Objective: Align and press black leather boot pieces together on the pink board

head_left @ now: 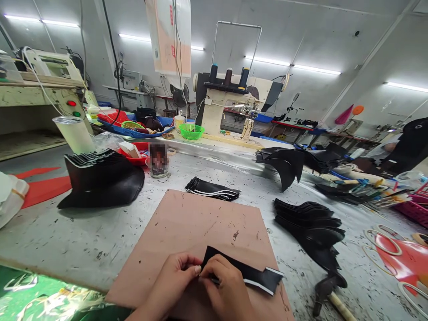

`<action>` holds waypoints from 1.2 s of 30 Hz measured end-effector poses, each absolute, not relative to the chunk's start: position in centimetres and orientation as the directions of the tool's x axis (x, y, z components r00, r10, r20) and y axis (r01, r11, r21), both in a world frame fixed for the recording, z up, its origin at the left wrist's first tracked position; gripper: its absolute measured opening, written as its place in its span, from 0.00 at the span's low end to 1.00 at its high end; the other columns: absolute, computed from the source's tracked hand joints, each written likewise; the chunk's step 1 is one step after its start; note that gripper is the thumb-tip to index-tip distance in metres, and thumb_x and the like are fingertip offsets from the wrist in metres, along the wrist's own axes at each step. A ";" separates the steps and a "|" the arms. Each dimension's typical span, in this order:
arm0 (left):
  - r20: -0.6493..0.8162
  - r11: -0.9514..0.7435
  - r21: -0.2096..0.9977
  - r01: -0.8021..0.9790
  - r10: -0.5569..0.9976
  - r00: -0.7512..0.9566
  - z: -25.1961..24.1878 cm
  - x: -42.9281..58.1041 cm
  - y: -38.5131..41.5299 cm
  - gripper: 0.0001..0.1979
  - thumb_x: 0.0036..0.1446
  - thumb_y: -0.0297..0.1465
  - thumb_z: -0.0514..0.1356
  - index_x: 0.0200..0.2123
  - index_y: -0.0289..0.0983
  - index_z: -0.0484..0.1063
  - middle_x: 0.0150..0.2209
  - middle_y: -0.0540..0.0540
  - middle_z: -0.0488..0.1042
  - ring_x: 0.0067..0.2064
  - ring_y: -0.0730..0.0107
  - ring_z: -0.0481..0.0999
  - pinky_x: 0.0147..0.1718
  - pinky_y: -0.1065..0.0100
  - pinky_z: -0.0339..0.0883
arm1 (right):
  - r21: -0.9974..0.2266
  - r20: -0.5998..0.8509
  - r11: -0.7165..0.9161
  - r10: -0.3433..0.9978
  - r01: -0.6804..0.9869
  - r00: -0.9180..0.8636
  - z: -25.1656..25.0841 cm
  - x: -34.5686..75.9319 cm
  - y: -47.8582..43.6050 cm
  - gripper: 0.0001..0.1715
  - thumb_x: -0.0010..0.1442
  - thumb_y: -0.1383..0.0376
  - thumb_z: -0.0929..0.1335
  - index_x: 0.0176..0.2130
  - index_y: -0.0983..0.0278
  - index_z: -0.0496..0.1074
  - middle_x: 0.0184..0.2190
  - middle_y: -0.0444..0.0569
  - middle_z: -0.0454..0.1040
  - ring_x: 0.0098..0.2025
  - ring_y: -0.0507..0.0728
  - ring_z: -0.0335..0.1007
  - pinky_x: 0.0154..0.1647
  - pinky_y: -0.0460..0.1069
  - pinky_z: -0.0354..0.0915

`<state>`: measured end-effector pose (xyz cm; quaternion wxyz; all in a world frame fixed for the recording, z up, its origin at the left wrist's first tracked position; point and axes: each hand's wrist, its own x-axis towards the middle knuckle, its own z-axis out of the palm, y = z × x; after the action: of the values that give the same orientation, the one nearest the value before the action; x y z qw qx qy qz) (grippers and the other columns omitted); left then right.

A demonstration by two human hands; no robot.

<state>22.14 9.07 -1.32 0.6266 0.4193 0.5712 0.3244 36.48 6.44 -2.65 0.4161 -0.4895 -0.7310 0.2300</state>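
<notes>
A black strip of leather-like material [245,269] with a white edge lies across the brown board [207,223]. My left hand [179,276] pinches its left end between thumb and forefinger. Right beside it, my right hand [224,285] has its fingers curled over the strip's left part, the fingertips close to my left thumb. The strip's right end rests free near the board's edge. Just past the board lies a small stack of similar black strips [212,189] with white lines.
Black cut pieces form stacks at left [100,178] and right [307,223]. A hammer [331,294] lies at the lower right, near rolls of tape [386,243]. Behind stand a glass mug [158,162], a green basket [191,131] and a sewing machine [234,102].
</notes>
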 end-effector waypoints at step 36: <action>-0.237 0.143 0.915 0.378 0.947 0.215 -1.0 20.6 10.7 0.12 0.42 0.41 0.56 0.27 0.40 0.73 0.29 0.49 0.78 0.36 0.57 0.76 0.38 0.63 0.64 | -0.314 0.341 0.070 0.939 0.947 0.044 -4.4 49.3 3.6 0.16 0.55 0.56 0.69 0.21 0.60 0.66 0.23 0.45 0.66 0.27 0.56 0.65 0.35 0.52 0.60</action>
<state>20.64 10.71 -1.04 0.5075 0.5916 0.5602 0.2804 49.27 3.58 -4.38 0.2385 -0.6819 -0.6915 -0.0078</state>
